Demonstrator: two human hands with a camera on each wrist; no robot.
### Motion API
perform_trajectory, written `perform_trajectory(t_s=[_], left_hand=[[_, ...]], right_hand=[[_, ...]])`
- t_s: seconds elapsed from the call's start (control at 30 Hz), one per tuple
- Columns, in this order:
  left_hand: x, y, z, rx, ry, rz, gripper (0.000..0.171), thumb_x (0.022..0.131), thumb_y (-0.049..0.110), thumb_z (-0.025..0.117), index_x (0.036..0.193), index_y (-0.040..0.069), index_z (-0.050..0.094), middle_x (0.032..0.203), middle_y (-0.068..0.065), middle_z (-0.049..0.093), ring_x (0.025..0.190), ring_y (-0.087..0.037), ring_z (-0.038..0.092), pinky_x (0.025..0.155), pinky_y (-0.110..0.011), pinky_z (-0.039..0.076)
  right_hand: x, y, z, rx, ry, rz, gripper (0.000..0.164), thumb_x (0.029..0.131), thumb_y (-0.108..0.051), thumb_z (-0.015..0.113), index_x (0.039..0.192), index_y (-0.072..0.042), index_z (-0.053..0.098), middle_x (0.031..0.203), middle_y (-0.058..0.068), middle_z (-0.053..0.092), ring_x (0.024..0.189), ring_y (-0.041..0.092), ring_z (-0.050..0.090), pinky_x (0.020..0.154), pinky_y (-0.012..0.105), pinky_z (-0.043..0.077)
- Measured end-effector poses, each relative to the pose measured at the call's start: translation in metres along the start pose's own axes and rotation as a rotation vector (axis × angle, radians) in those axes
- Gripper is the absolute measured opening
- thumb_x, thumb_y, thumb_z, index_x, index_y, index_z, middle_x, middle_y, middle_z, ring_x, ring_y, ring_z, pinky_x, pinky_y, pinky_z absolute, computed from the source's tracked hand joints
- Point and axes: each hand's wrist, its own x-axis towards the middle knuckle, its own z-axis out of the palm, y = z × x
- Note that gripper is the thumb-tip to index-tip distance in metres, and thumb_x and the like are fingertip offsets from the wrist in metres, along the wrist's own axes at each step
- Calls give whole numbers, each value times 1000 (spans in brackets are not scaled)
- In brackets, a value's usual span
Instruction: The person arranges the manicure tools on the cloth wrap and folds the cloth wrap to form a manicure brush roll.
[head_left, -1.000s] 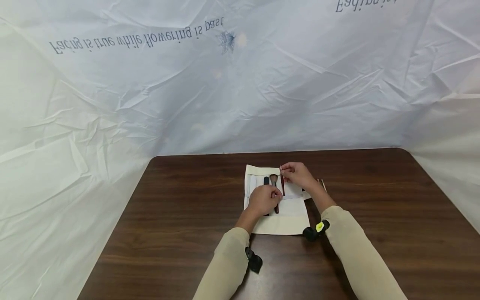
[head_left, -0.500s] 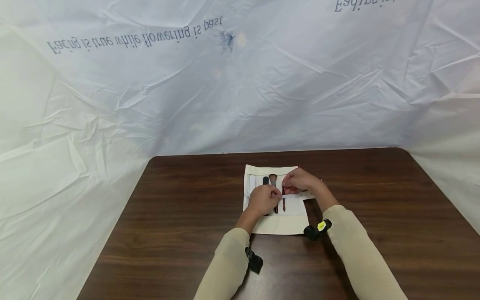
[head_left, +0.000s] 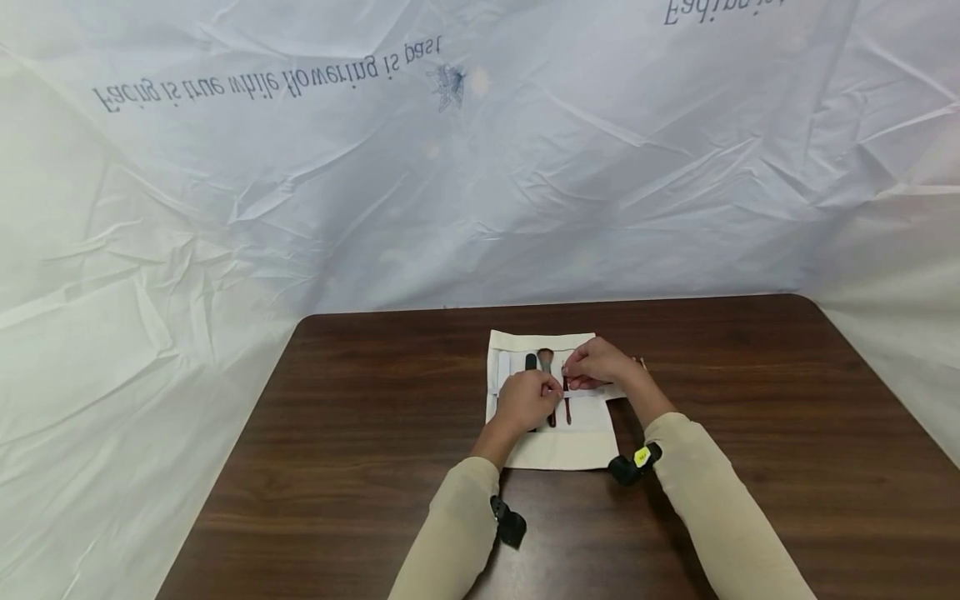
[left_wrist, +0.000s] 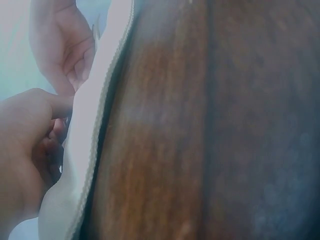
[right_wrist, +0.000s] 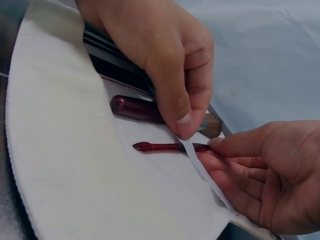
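Since a second ago, my right hand (head_left: 596, 364) has come down from the far edge of the cream cloth roll (head_left: 558, 446) and carried the thin red brush (right_wrist: 170, 147) with it; that brush now lies flat on the cloth, its handle slid under the white elastic strap (right_wrist: 205, 172). Over the last half second hardly anything has shifted. My right fingers are curled and pinch the thin red brush just where it meets the strap. My left hand (head_left: 528, 400) stays at 9 o'clock of the right one, almost touching it, thumb and forefinger pinching the strap and lifting it off the cloth. Just at 9 o'clock of the thin brush lies a thicker red-handled brush (right_wrist: 137, 107) with a brown tuft, and beyond it a black-handled brush (head_left: 532, 362), both tucked under my left hand. At 3 o'clock of my right hand, a thin stick (head_left: 642, 364) lies on the dark wooden table (head_left: 750, 433). Behind the table, at 12 o'clock, hangs a crumpled white sheet (head_left: 480, 167) with printed lettering.
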Motion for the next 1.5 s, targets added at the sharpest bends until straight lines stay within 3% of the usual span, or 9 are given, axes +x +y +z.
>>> perform_trajectory(t_s=[0.2, 0.33, 0.57, 0.7, 0.9, 1.03, 1.23, 1.5], left_hand=[[1, -1, 0, 11, -4, 7, 15, 96, 21, 65, 92, 16, 79, 60, 9, 53, 52, -2, 42, 53, -19, 32], [-1, -1, 0, 21, -13, 6, 16, 97, 21, 64, 94, 17, 79, 57, 9, 53, 51, -3, 44, 53, -19, 33], [-6, 1, -4, 11, -24, -6, 17, 99, 22, 63, 98, 15, 79, 54, 9, 50, 50, -4, 43, 54, -19, 34], [-9, 0, -6, 26, 4, 19, 16, 99, 19, 64, 98, 13, 79, 61, 5, 59, 53, -4, 46, 57, -21, 39], [-10, 4, -3, 70, 101, 89, 16, 98, 17, 64, 98, 13, 80, 75, 2, 68, 67, -5, 57, 74, -23, 49], [-9, 10, 1, 63, 76, 107, 17, 98, 19, 64, 101, 13, 80, 82, 1, 71, 73, -8, 61, 71, -20, 48], [-6, 11, 10, 93, 61, 116, 17, 98, 21, 65, 103, 15, 81, 97, -1, 75, 92, -16, 69, 82, -25, 52], [-2, 12, 15, 47, 63, 110, 15, 97, 17, 66, 98, 14, 81, 87, 0, 70, 87, -16, 65, 80, -24, 50]], right_hand=[[-2, -2, 2, -26, 34, -15, 21, 98, -10, 63, 107, 8, 70, 66, -3, 68, 60, 4, 64, 58, 20, 53], [-7, 1, -2, -22, 42, -46, 24, 99, -11, 61, 111, 9, 68, 75, 1, 71, 65, 6, 66, 63, 22, 55], [-30, 16, -33, 22, 161, -172, 37, 104, -14, 56, 128, 13, 60, 104, 23, 73, 80, 8, 70, 74, 26, 59], [-46, 32, -54, -19, 258, -198, 40, 105, -16, 54, 131, 14, 57, 113, 31, 70, 83, 10, 71, 79, 30, 60], [-59, 53, -69, -108, 320, -141, 37, 104, -16, 54, 126, 13, 59, 113, 31, 68, 84, 11, 69, 77, 30, 59], [-58, 61, -69, -158, 294, -101, 32, 102, -15, 57, 118, 12, 64, 103, 25, 71, 82, 12, 67, 71, 27, 56], [-55, 62, -66, -284, 310, -55, 28, 101, -18, 58, 109, 7, 68, 88, 15, 70, 77, 16, 63, 66, 29, 50], [-57, 55, -66, -399, 318, 5, 22, 95, -18, 63, 90, 1, 72, 89, 15, 69, 80, 26, 59, 69, 35, 46]])
